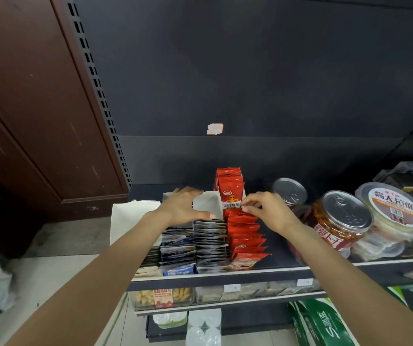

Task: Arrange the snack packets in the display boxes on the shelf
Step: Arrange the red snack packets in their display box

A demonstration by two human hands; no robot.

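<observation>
- The left hand (184,204) is curling around the raised white flap (209,204) of a display box, thumb lying along the flap's lower edge.
- The right hand (266,211) is pinching, between thumb and forefinger, the top edge of a packet at the back of the red snack packets (245,233).
- These red packets are standing in a row running toward the shelf edge (325,267), with further red packets (230,183) rising upright behind them.
- Dark packets (210,242) and blue-and-white packets (178,245) are filling the neighbouring boxes on the left.
- Two lidded jars (337,221) and a round tub (392,213) are sitting to the right.
</observation>
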